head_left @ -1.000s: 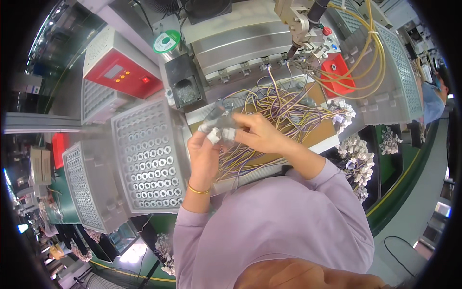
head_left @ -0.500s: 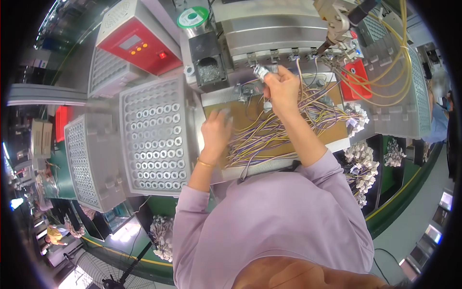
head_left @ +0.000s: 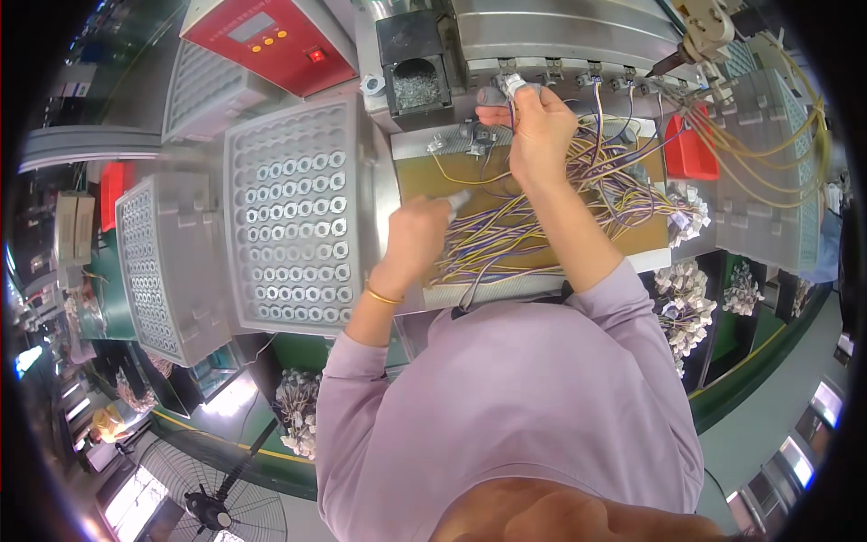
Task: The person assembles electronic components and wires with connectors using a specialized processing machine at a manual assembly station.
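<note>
My right hand point(head_left: 545, 135) is raised at the near edge of the metal fixture point(head_left: 578, 72). Its fingers pinch a small white-and-silver part point(head_left: 515, 84), and a thin wire seems to hang below it. Grey covers show on some fingertips. My left hand point(head_left: 417, 233) is lower, over the left side of the brown work board point(head_left: 420, 176), its fingers curled. A pale grey tip point(head_left: 459, 200) sticks out at them; whether it is a finger cover or a held piece is unclear. Beside it, a bundle of yellow, purple and white wires point(head_left: 506, 230) spreads across the board.
A tray point(head_left: 298, 217) of ring-shaped metal parts stands at left, below a red control box point(head_left: 280, 41). A black holder point(head_left: 415, 77) with metal shavings is behind the board. The soldering iron tip point(head_left: 666, 63) and a red bin point(head_left: 691, 147) are at right.
The view has shifted, so the bench sits higher in the picture. My right hand has come closer to the fixture with the small part; my left hand has moved slightly right along the board.
</note>
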A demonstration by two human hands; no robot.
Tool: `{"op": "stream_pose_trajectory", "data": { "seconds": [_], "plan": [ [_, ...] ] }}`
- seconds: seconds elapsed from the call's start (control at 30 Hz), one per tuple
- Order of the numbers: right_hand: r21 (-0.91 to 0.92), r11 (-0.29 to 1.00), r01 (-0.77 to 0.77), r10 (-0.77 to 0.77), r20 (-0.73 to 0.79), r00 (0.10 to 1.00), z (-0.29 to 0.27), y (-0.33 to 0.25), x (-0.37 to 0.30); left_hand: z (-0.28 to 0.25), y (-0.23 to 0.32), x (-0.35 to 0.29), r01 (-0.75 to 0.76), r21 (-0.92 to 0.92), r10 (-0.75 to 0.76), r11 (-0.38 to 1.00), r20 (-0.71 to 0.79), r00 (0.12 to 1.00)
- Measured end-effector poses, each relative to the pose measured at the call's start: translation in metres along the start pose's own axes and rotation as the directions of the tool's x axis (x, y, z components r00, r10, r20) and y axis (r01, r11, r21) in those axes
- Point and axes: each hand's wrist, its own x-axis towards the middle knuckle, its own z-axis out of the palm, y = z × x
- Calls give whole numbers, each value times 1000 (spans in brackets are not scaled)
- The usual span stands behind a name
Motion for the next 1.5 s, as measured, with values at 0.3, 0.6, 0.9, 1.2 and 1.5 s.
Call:
{"op": "stream_pose_trajectory", "data": {
  "seconds": [0.3,0.6,0.9,1.2,1.5],
  "plan": [
    [-677,278,681,-402,562,723,-53,-35,-40,5,-7,-12,-188,288,195,939,5,981],
    [-728,680,80,520,556,648,-46,-14,-46,-33,31,2,-244,160,290,956,-412,864],
    [-539,841,-44,409,581,704,-51,-6,-49,-29,0,-11,311,-558,-481,769,-186,856],
    [-570,821,-46,427,558,711,-49,-9,-48,-43,19,-41,527,-140,-452,838,363,815],
    [-404,532,744,28,887,462,-37,-15,-66,-51,33,-28,347,-887,-450,303,188,873]
  ]
}}
